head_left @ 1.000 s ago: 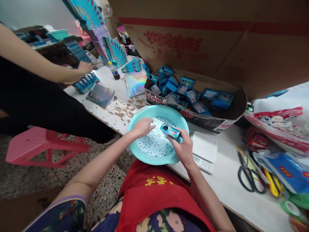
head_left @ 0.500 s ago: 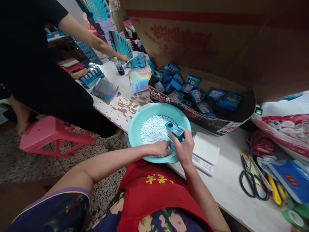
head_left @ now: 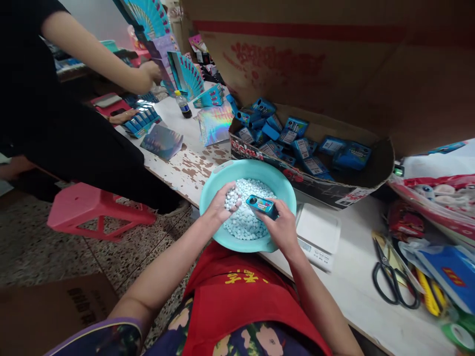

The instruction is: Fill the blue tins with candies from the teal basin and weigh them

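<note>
A turquoise basin (head_left: 285, 198) holds a mass of small pale tablet-like candies (head_left: 247, 226). Over its left side, my left hand (head_left: 218, 205) is cupped around a heap of these candies, palm turned up towards the box. My right hand (head_left: 282, 226) grips a small blue printed box (head_left: 262, 205) above the candies. A dark round opening shows at the box's left end, facing my left hand. To the right of the basin, close to my right wrist, lies a white digital scale (head_left: 318, 232).
Behind the basin, a cardboard carton (head_left: 356, 190) holds several blue boxes. Black-handled scissors (head_left: 394, 282) and green tape (head_left: 459, 336) lie at right. A drink bottle (head_left: 183, 105) and shiny sheets (head_left: 213, 123) are on the table. A person in black (head_left: 74, 123) stands left by a red stool (head_left: 79, 205).
My left hand has come up out of the candies with a handful and moved left. The blue box has shifted slightly left and tilted. The other person's arm has drawn back from the display boxes.
</note>
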Demonstrator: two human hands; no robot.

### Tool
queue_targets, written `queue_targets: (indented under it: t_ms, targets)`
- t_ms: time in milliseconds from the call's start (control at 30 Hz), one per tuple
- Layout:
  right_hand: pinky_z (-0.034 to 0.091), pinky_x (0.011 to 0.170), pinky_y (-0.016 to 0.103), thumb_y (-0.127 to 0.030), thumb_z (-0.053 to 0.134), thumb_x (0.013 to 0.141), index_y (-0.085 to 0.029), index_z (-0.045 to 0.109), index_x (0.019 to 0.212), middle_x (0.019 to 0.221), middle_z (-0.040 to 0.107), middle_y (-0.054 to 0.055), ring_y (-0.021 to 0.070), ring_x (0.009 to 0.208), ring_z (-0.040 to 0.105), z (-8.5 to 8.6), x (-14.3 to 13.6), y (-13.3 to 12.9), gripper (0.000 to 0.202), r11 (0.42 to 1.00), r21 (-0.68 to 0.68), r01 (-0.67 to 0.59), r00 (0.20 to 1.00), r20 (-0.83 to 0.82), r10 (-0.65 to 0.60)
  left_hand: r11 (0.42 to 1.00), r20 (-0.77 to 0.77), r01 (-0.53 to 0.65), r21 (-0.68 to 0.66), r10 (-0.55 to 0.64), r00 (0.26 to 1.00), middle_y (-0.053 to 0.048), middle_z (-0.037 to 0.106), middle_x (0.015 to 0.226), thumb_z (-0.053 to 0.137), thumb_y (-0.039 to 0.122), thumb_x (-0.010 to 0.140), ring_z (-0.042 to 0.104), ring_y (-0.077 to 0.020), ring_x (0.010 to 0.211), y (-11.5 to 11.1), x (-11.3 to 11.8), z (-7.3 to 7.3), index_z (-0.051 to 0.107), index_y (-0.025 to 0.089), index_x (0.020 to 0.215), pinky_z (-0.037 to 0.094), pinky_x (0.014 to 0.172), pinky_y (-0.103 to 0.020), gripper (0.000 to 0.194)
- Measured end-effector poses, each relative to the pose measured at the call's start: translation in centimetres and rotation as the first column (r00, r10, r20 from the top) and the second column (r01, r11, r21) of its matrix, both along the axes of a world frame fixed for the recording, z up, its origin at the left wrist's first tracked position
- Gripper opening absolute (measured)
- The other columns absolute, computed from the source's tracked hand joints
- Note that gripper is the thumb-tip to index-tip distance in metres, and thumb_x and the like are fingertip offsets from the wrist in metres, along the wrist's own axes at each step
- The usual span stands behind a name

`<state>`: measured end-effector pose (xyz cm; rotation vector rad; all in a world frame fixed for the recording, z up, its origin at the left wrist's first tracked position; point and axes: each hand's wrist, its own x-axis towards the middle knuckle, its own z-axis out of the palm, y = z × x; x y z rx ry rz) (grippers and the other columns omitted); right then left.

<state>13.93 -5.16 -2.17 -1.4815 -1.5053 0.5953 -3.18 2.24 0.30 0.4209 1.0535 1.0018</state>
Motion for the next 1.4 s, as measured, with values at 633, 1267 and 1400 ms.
queue_targets:
  t_ms: [633,1267,1400]
  targets:
    - [0.050,0.084,0.036,-0.031,0.069,0.079,-0.022,0.064,0.105,0.099,0.068,0.006,0.0240,0.094,0.064,0.6,-2.7,0.0,0.028,0.997,-0.005,-0.082,0.996,0.024,0.082,0.897,-0.097,-0.108,0.429,0.165,0.981,0.003,0.059,0.070,0.073,0.031,0.070,0.060,-0.0094,0.057,-0.1,2.2,0.7,0.057,0.018,0.078,0.048,0.055,-0.022,0.023]
    - [0.045,0.088,0.037,-0.027,0.073,0.070,-0.022,0.065,0.098,0.098,0.066,0.003,0.0230,0.096,0.061,0.5,-1.9,-0.1,0.030,0.996,-0.082,-0.039,0.977,-0.214,0.020,0.869,-0.183,-0.015,0.495,0.121,0.976,0.005,0.055,0.058,0.070,0.042,0.078,0.052,-0.0072,0.043,-0.1,3.9,1.3,0.053,0.017,0.071,0.042,0.044,-0.019,0.031]
    - [0.045,0.088,0.037,-0.027,0.074,0.070,-0.022,0.065,0.099,0.099,0.065,0.003,0.0227,0.096,0.061,0.7,-1.7,-0.1,0.030,0.996,-0.083,-0.041,0.973,-0.230,0.021,0.859,-0.191,-0.005,0.511,0.119,0.974,0.004,0.055,0.060,0.068,0.042,0.079,0.051,-0.0068,0.044,0.0,3.9,1.4,0.053,0.017,0.071,0.042,0.043,-0.019,0.030]
